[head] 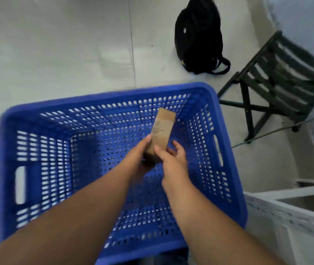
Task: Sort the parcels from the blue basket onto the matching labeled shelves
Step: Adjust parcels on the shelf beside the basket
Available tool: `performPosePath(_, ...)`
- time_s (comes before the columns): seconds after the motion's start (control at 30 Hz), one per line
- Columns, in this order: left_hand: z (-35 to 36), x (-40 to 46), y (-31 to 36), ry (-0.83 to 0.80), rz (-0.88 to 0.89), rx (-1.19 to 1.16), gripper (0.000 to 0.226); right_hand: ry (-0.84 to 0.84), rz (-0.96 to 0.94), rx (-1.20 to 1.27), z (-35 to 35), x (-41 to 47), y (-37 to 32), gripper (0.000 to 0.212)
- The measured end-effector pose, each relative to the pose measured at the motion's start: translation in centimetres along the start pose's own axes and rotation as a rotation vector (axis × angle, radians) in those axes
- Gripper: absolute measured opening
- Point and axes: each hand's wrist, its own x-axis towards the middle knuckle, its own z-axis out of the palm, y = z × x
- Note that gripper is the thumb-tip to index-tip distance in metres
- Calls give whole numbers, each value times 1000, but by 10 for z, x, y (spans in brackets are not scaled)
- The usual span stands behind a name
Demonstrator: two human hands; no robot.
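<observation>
A large blue perforated basket [43, 119] stands on the pale floor below me. Over its inside I hold a small brown cardboard parcel [162, 131] with dark printed text on one face, tilted upright. My left hand [141, 159] grips its lower left side, thumb on the front. My right hand [173, 159] pinches its lower right edge, fingers wrapped behind. No other parcel shows inside the basket. The labeled shelves are mostly out of view.
A black backpack [198, 35] lies on the floor beyond the basket. A dark folding stool [278, 83] stands to the right. A white metal shelf frame [286, 213] fills the bottom right corner, close to the basket's right wall.
</observation>
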Motion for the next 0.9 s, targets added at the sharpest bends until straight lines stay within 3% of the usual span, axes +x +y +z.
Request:
performPosePath(0.1,0,-71,52,-57,-4,-73,68,-65,-89,-27,25,-58,-46,28)
performPosePath(0.2,6,-140,118,-78,69,-189,68,-99,-147,28,48,-111,-112,5)
performPosePath(0.33,22,-229,196,-187,209,-252,61,-260,-214,26,71,-184,-207,30)
performPosePath(0.43,35,-303,241,-228,353,-123,55,-435,-250,-31,82,-249,-273,32)
performPosePath(0.53,48,-384,278,-230,526,-17,47,-545,-206,73,81,-318,-337,34)
performPosePath(0.67,63,-488,338,-270,763,47,69,-595,-281,65,66,-399,-427,25)
performPosePath(0.8,86,-595,402,-288,981,164,46,-594,-487,-174,55,-475,-530,27)
performPosePath(0.9,99,-660,432,-356,1024,257,39,-612,-618,-207,53,-532,-598,23)
